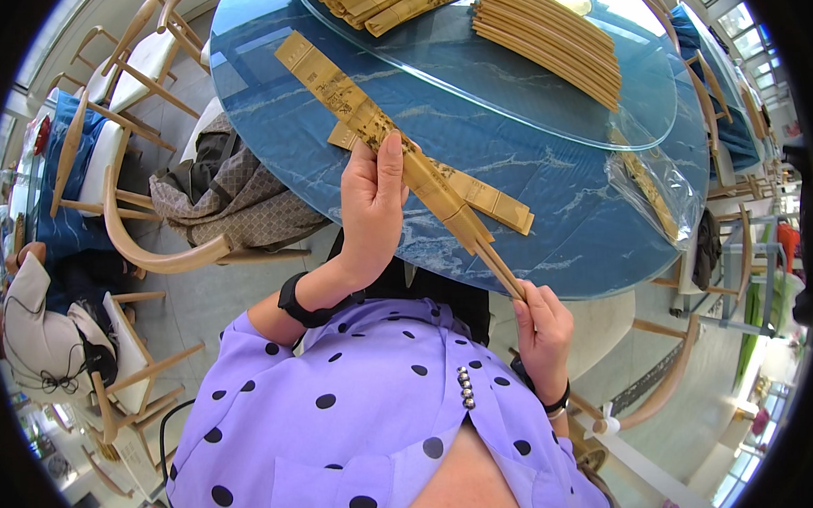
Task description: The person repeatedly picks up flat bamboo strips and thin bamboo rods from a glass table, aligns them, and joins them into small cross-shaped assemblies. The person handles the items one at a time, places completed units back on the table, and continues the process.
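A long tan paper chopstick sleeve (435,186) with dark print slants over the near edge of the table. My left hand (373,206) is closed on its middle, the thumb lying on top. From the sleeve's lower end stick out wooden chopsticks (498,267), partly inside the paper. The fingers of my right hand (544,334) pinch their free ends. Beneath the held sleeve, another paper sleeve (494,203) lies crosswise on the blue table; its middle is hidden by the held sleeve and my left hand.
On the glass turntable (454,78) are a stack of wooden chopsticks (551,43) and a pile of paper sleeves (389,2). A clear plastic bag (659,191) lies at the table's right. Left of the table, a chair (169,258) bears a patterned bag (243,188).
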`<state>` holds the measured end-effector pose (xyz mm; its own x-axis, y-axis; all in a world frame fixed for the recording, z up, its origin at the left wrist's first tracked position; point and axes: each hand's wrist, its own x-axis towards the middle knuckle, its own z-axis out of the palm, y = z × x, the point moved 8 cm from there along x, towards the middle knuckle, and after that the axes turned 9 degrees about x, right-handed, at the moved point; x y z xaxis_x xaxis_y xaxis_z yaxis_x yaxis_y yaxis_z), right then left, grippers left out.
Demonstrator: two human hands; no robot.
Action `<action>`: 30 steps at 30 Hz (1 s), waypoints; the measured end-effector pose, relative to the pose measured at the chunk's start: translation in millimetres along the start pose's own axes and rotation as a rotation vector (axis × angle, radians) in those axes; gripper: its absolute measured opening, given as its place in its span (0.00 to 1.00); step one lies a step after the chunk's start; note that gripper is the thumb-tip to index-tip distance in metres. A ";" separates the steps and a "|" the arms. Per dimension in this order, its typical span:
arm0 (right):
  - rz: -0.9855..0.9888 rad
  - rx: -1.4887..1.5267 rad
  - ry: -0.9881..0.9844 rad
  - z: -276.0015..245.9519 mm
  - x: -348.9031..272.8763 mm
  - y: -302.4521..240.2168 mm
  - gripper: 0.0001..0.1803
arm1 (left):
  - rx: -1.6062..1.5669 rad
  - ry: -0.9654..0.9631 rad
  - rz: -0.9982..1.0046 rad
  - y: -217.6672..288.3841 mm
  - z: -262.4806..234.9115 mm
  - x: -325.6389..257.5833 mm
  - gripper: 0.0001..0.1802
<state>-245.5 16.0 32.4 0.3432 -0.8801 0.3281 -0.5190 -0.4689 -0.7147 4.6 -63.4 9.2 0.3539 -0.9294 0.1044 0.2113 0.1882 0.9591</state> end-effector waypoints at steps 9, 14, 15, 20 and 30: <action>0.011 -0.004 -0.005 -0.6 -1.9 -1.9 0.12 | 0.033 -0.027 0.006 5.5 -2.6 8.6 0.16; 0.007 -0.008 0.015 -1.6 -0.8 -1.5 0.12 | 0.030 -0.006 0.005 0.8 1.4 1.4 0.15; 0.006 -0.008 0.015 -1.0 0.0 -2.6 0.12 | 0.021 -0.012 -0.002 -2.6 3.4 -0.8 0.15; 0.010 -0.012 0.003 0.6 -1.4 -0.1 0.12 | 0.041 -0.076 -0.007 -7.2 4.0 -4.9 0.15; 0.008 -0.039 0.025 0.9 -1.6 -3.2 0.12 | 0.042 0.023 0.011 -0.6 -0.8 -0.1 0.15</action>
<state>-243.8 19.0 33.7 0.3196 -0.8852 0.3380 -0.5521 -0.4639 -0.6928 5.2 -63.2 8.4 0.3773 -0.9196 0.1093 0.1692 0.1845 0.9682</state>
